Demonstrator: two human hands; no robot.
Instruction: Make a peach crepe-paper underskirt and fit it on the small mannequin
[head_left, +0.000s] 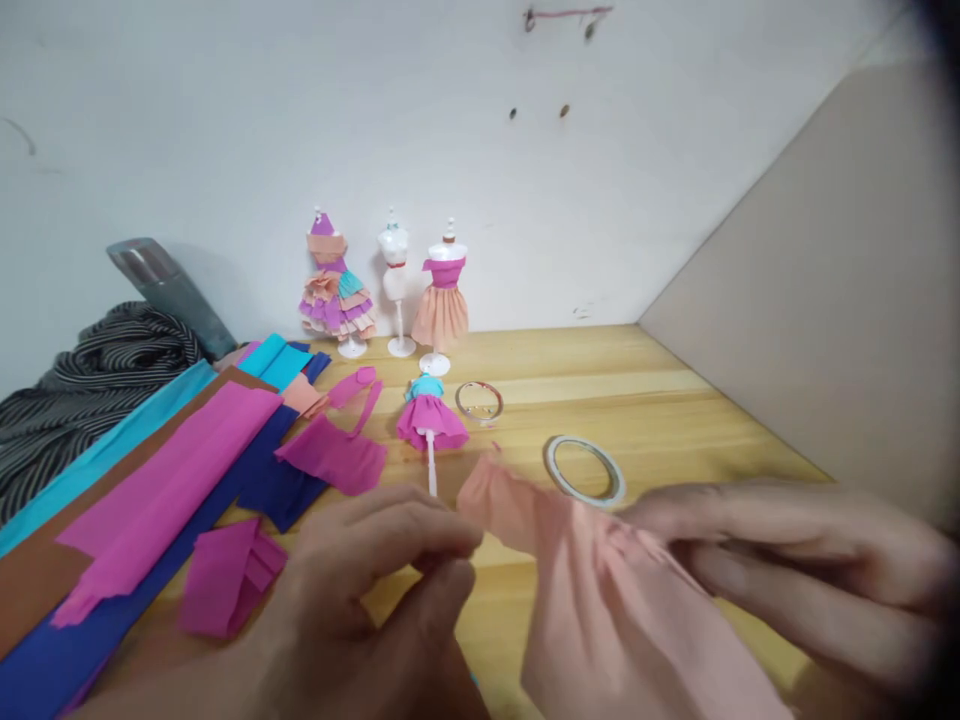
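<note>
Gathered peach crepe paper (600,600) hangs in pleats at the front, pinched along its upper right edge by my right hand (795,570). Its narrow end stretches left, towards my left hand (375,590). The thumb and forefinger of that hand come together in a pinch; whether anything small is between them, I cannot make out. Just beyond my hands a small dress form in a turquoise top and magenta skirt (433,415) lies on the table. To its right is a roll of white tape (585,470).
Three small dress forms stand by the wall: one in a ruffled dress (337,285), one bare white (394,265), one in a peach skirt (441,310). Coloured crepe strips (172,490) and magenta pieces (337,455) cover the left. A thin ring (480,402) lies mid-table.
</note>
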